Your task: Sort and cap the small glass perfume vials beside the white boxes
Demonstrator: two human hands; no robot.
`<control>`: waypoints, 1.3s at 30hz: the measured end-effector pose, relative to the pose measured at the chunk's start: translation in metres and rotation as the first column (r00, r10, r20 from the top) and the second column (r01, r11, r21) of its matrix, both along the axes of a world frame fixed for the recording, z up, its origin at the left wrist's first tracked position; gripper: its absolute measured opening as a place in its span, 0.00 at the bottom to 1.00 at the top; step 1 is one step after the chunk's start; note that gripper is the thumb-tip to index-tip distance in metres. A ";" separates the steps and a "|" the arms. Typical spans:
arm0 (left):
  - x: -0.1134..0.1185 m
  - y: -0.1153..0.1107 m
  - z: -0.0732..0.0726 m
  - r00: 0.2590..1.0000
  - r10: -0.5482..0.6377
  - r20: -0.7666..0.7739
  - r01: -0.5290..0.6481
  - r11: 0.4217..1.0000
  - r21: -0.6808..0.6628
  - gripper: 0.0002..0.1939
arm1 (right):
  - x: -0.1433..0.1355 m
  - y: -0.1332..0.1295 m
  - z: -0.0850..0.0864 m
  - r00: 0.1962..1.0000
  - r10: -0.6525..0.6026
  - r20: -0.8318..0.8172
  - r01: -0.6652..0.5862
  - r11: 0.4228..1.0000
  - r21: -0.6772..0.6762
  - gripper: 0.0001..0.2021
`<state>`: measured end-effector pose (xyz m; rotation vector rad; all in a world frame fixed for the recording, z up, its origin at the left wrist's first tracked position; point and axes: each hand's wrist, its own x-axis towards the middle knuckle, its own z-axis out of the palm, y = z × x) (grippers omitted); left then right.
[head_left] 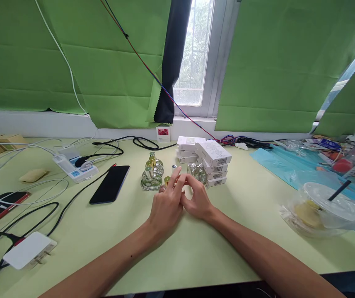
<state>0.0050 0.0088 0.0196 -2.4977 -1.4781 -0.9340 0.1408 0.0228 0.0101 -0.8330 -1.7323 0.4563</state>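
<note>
My left hand (167,203) and my right hand (198,198) meet at the middle of the table, touching each other. Both have curled fingers, and whatever lies between them is hidden. Just past my left fingers a gold cap (167,180) shows, apparently of a small bottle mostly covered by the hand. Clear glass perfume bottles (152,182) with gold and clear caps stand in a row on the left. Behind my right hand more glass bottles (196,172) stand beside a stack of white boxes (216,154) with barcodes.
Left of the bottles lie a black phone (109,185), a power strip (75,165), a white charger (30,250) and looping cables. On the right are a lidded plastic cup (323,209) with a straw and blue plastic sheeting (276,165). A small white box (163,134) stands by the wall.
</note>
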 end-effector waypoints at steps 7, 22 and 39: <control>-0.003 0.002 0.009 0.991 0.057 -0.123 -0.071 0.991 -0.114 0.31 | -0.002 0.001 -0.001 0.998 0.055 0.018 -0.055 0.998 -0.023 0.09; -0.005 0.008 0.011 0.981 0.090 -0.171 -0.116 0.983 -0.144 0.27 | -0.001 0.006 -0.011 0.998 -0.014 0.063 0.017 0.999 -0.043 0.04; 0.001 -0.002 0.021 0.903 0.206 -0.376 -0.244 0.968 -0.055 0.16 | 0.000 0.006 -0.011 0.998 -0.020 0.060 0.024 0.998 -0.056 0.06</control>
